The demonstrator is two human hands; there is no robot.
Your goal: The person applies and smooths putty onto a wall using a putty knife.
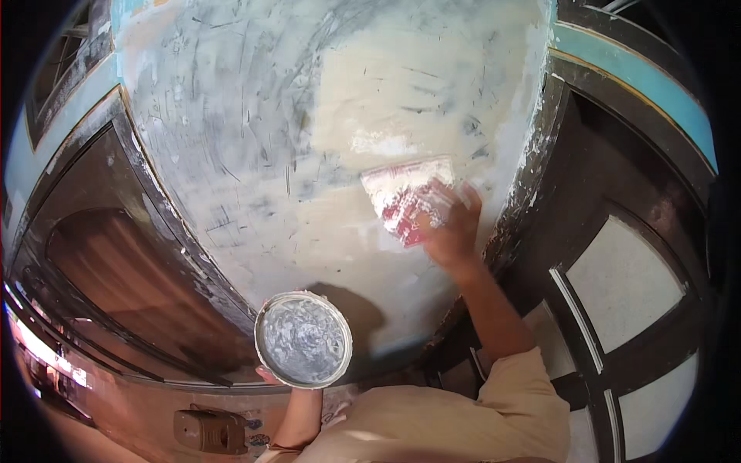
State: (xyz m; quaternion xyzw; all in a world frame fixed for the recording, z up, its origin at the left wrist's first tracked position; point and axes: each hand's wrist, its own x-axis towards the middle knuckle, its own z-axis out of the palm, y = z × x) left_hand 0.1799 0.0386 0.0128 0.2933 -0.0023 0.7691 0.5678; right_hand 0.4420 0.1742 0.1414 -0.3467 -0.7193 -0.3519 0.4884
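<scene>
My right hand [457, 230] is closed on a red putty spreader [403, 220] smeared with white putty. The broad edge of the spreader lies against, or very close to, a scuffed grey-and-cream wall [239, 147]. Just above that edge, a fresh white smear of putty [384, 143] shows on the wall. Lower down, my left hand [268, 376] holds up a round, shallow, pale-rimmed container [260, 351] from below. Grey-white putty residue coats its inside. Most of the left hand is hidden behind the container.
Dark wooden door frames flank the wall: a brown door [123, 255] on the left, a dark door with pale panels [624, 282] on the right. Below, a brown plastic object [210, 430], perhaps a stool, stands on the reddish floor [139, 413].
</scene>
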